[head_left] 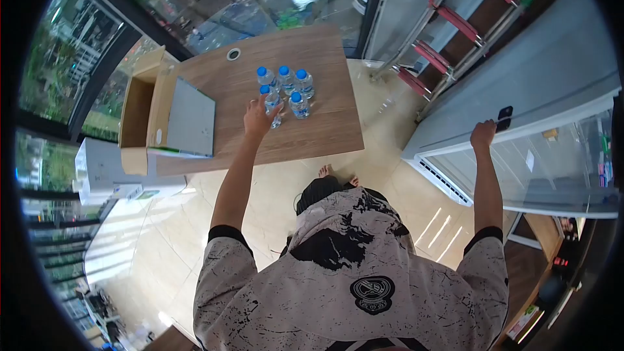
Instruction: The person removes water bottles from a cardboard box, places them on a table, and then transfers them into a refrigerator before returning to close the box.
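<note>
My left hand [259,118] reaches over the wooden table, its thumb and fingers around a clear water bottle [272,100] with a blue cap. That bottle stands at the near left of a group of several like it, including one water bottle [299,106] just to its right and another water bottle [286,80] behind. Out to the right, my right hand [483,134] is closed at the edge of a fridge door [455,123], beside a dark handle-like piece [504,118]. Its fingertips are partly hidden.
An open cardboard box [140,114] and a white panel [190,119] stand at the left of the table [312,136]. A ladder with red steps [458,24] leans at the back right. Windows border the far side, and a white box [107,169] sits lower left.
</note>
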Demonstrator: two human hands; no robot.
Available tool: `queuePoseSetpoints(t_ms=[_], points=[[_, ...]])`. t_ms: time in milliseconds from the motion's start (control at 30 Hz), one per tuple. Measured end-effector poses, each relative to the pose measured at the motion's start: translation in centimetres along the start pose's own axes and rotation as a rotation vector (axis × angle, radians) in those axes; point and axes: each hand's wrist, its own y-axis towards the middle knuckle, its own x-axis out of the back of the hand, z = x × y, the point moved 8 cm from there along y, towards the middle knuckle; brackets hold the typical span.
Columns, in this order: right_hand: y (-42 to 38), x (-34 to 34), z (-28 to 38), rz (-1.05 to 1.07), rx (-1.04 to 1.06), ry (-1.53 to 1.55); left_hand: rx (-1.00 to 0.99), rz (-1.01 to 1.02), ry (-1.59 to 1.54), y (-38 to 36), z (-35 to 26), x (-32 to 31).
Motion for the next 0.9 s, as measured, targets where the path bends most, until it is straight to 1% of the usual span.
queuePoseSetpoints(t_ms=[33, 100, 133, 167, 200, 233, 267, 300, 367, 400, 467, 533, 567, 600, 633, 667, 700, 733, 767, 800, 867, 900], points=[[0.1, -1.6, -0.1, 0.025, -0.027, -0.021, 0.03, -0.027, -0.016, 0.1, 0.5, -0.6], [0.4, -2.7, 0.8, 0.035, -0.086, -0.097, 0.042, -0.06, 0.037, 0.8, 1.1, -0.7], [0.5, -3.0, 0.9, 0.019, -0.117, -0.115, -0.026, -0.307, 0.139, 1.0, 2.1, -1.8], [0.5, -3.0, 1.0, 0.006, -0.141, -0.129, 0.124, -0.102, 0.168, 1.7, 1.1, -0.8], [0.2, -2.2, 0.9, -0.102, -0.14, -0.055, 0.155, -0.097, 0.134, 2.4, 1.5, -1.1], [-0.6, -0.3, 0.3, -0.029, -0.121, 0.067, 0.183, -0.072, 0.161, 2.8, 1.5, -1.7], [-1.7, 1.6, 0.0, -0.005, -0.091, 0.077, 0.224, -0.051, 0.201, 3.0, 1.3, -1.9], [-2.1, 2.8, -0.1, 0.004, -0.049, 0.093, 0.199, -0.046, 0.189, 3.3, 0.4, -1.8], [-3.1, 2.6, -0.3, 0.017, -0.057, 0.114, 0.201, 0.051, 0.2, 3.8, -0.4, -2.0], [-4.2, 2.7, 0.5, 0.022, -0.053, 0.135, 0.194, 0.049, 0.202, 3.9, -0.2, -2.3], [-7.5, 1.9, 1.2, 0.107, -0.032, 0.18, 0.163, 0.01, 0.244, 4.0, 0.2, -2.6], [-12.5, 3.8, 1.2, 0.046, 0.013, 0.424, 0.151, 0.031, 0.254, 4.3, 0.5, -2.5], [-15.2, 4.5, 1.8, -0.042, 0.041, 0.611, 0.149, 0.037, 0.253, 4.2, 0.6, -2.6], [-18.2, 5.3, 2.2, -0.182, 0.049, 0.726, 0.163, 0.052, 0.268, 3.9, 0.8, -2.7], [-21.3, 5.3, 2.6, -0.167, 0.0, 0.863, 0.115, 0.054, 0.249, 3.8, 0.6, -2.6], [-23.9, 2.1, 4.0, 0.097, -0.08, 0.915, 0.073, 0.055, 0.239, 3.9, 0.5, -2.2], [-27.5, -1.2, 4.4, 0.226, -0.272, 1.01, 0.022, 0.051, 0.174, 3.7, 0.8, -2.2], [-31.1, -3.9, 4.1, 0.118, -0.486, 1.12, -0.018, 0.04, 0.117, 3.6, 1.6, -2.6], [-34.2, -6.6, 3.7, 0.052, -0.649, 1.167, -0.031, 0.066, 0.121, 3.5, 2.9, -3.6], [-37.3, -9.1, 2.7, -0.002, -0.814, 1.147, -0.049, 0.087, 0.051, 3.3, 3.7, -4.1], [-42.0, -12.8, 0.3, -0.135, -1.104, 1.02, -0.208, 0.041, -0.002, 3.2, 2.0, -2.7], [-43.4, -12.7, -1.2, -0.206, -1.208, 1.021, -0.198, 0.036, 0.015, 3.0, 2.0, -1.9]])
